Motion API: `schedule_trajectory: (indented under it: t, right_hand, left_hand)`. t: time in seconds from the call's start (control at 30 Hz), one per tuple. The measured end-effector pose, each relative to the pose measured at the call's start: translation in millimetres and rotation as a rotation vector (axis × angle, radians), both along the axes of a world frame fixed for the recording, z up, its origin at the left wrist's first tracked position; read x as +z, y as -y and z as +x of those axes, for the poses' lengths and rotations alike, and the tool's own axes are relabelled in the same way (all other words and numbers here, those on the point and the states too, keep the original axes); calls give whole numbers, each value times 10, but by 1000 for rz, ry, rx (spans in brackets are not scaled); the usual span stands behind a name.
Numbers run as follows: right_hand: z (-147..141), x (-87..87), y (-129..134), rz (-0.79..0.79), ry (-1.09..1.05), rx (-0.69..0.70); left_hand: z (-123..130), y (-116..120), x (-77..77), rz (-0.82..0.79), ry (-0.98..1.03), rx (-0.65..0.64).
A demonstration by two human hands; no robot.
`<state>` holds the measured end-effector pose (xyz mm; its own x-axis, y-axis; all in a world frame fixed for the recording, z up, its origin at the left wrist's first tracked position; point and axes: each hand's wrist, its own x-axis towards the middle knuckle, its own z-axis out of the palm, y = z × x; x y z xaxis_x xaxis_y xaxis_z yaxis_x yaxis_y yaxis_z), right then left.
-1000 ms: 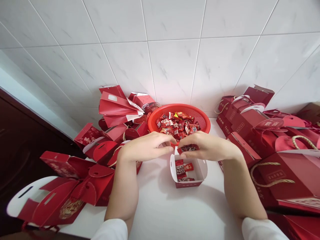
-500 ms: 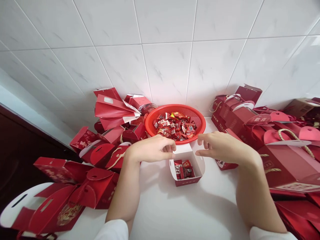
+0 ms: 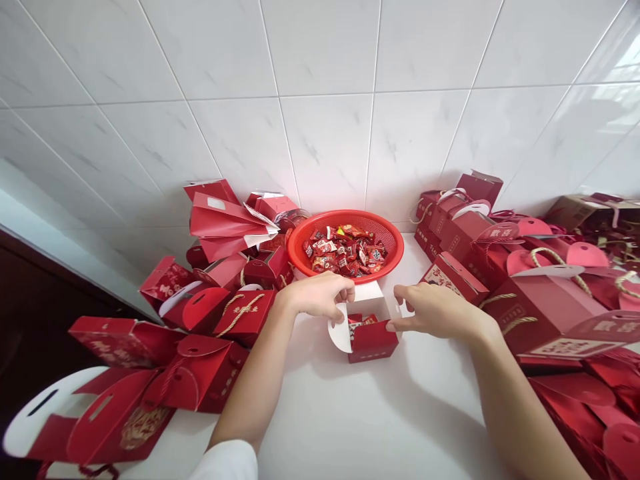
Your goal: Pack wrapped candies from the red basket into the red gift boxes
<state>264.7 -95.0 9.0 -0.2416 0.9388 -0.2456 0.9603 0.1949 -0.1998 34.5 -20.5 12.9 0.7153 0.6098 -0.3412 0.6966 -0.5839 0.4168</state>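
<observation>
A small red gift box with a white inside stands open on the white table, its front panel raised. Inside lie wrapped candies, partly hidden behind that panel. My left hand is at the box's back left, fingers curled, with the thumb on the rounded left flap. On the other side, my right hand bends its fingers around the right flap, and its thumb tip touches the front panel's corner.
Just behind the box, a red plastic basket holds many wrapped candies. Red gift boxes crowd the left side and the right side, some with rope handles. A tiled wall rises behind the table.
The front panel has come up and now covers part of the candies. My right hand has come down onto the box, and the left flap leans further outward. The view has shifted slightly right.
</observation>
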Motion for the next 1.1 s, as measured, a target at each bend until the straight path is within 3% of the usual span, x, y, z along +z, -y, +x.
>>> schedule_trajectory:
  t: [0.2, 0.33, 0.57, 0.73, 0.8, 0.97, 1.1]
  right_hand:
    - [13, -174, 79, 24, -58, -75]
    - [10, -349, 202, 56, -227, -202]
    - [63, -657, 417, 299, -573, -341]
    - [137, -813, 485, 365, -736, -445]
    - [162, -865, 482, 361, -782, -465]
    - [147, -917, 475, 432, -767, -503]
    - [76, -938, 503, 521, -774, -515]
  left_hand:
    - [13, 19, -21, -80, 34, -53]
    - [13, 24, -18, -21, 27, -56]
    - [90, 96, 7, 36, 63, -118]
    - [229, 117, -26, 0, 230, -217]
    - [324, 118, 12, -5, 233, -232]
    - [545, 123, 176, 0, 14, -275]
    - [527, 241, 122, 19, 92, -234]
